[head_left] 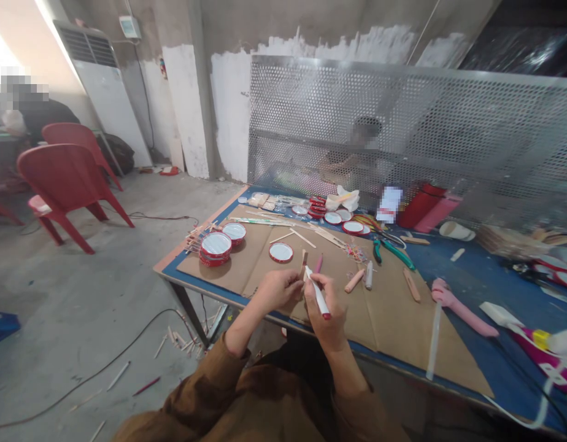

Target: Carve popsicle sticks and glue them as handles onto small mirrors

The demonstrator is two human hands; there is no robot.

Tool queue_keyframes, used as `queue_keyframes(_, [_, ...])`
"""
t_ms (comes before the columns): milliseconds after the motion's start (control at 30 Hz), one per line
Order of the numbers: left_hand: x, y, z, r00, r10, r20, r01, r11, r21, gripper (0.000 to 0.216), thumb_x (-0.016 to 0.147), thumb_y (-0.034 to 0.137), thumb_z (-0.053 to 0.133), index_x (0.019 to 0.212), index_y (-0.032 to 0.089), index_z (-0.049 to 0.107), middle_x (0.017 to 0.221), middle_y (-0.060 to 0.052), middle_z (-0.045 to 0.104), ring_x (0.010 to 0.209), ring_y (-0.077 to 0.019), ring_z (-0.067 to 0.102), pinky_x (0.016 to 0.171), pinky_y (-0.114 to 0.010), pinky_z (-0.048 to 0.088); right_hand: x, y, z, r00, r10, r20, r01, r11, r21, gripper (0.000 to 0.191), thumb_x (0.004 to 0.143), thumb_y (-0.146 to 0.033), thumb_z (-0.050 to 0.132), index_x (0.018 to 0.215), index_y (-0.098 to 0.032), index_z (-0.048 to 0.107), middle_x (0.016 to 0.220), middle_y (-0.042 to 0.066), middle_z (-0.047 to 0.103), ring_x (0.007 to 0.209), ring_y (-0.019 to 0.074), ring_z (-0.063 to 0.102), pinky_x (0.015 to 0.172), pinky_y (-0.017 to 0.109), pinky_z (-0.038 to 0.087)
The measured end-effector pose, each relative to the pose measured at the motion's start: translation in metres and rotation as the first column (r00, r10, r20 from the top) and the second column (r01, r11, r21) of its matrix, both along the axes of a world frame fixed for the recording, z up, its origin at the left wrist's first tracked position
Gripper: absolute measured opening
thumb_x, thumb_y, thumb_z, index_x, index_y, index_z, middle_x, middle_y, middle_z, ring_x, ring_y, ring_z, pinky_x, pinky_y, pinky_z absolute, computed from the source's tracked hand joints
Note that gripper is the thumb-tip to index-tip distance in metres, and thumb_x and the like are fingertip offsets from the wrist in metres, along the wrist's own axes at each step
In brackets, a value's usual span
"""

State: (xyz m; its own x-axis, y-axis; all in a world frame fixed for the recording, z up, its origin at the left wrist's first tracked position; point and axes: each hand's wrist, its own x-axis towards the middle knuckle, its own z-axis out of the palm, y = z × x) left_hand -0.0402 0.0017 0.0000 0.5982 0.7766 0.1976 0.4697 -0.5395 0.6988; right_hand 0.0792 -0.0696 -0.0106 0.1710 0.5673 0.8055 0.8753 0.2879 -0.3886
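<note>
Low in the frame's centre, the right hand grips a white marker pen-fashion, tip angled toward the wooden stick the left hand pinches steady over the cardboard sheet.

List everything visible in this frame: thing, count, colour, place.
Table: one, blue top, centre right.
Cardboard sheet: brown, on the table.
Round lids: several, red-rimmed white, on the cardboard.
Pliers: one, green handles, mid table.
Glue gun: one, pink, right.
Chairs: two, red, left.
Air conditioner: one, white, back left.
Perforated screen: one, grey metal, behind the table.
Left hand: holds a small stick.
Right hand: holds a white pen, red-tipped.
</note>
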Motion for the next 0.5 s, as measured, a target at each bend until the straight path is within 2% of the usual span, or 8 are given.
queue_keyframes(500, [-0.0007,0.0014,-0.0036,1.0,-0.005,0.0,0.005,1.0,0.022,0.021,0.084,0.027,0.047,0.074,0.017,0.062,0.069,0.0,0.064,0.066,-0.0129,0.055,0.059,-0.019,0.036,-0.0001,-0.0004,-0.0018,0.999,0.016,-0.036,-0.017,1.0,-0.019,0.012,0.086,-0.025,0.051,0.095,-0.019,0.055,0.082,0.005,0.065,0.075,0.0161,0.063,0.068,0.027,0.051])
